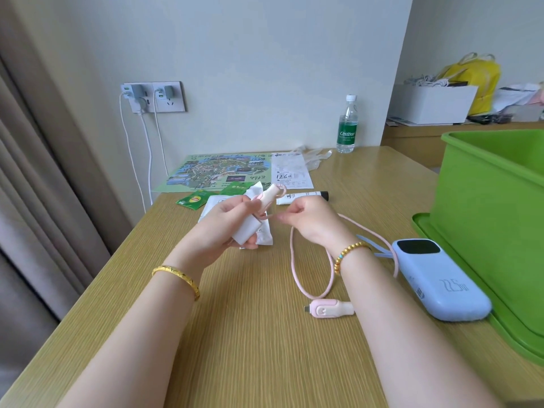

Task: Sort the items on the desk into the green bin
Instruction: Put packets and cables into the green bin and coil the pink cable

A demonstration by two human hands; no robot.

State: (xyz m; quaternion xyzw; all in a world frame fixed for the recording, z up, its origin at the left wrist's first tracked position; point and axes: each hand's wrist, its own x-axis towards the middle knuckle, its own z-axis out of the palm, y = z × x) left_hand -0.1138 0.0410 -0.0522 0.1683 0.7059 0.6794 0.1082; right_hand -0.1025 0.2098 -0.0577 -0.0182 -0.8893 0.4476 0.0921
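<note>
The small white charger was held above the desk, the left hand curled round its body. Its pink cable ran from the right hand, which pinched it near the charger, down in a loop on the desk to the pink plug. The charger looked light and rigid, easy to grip around the middle; the cable looked soft and floppy, likely to trail or snag unless gathered into a coil first. Just beside the loop lay a blue power bank, probably heavier and smooth, touching the green bin's lid. The green bin stood at the right edge.
</note>
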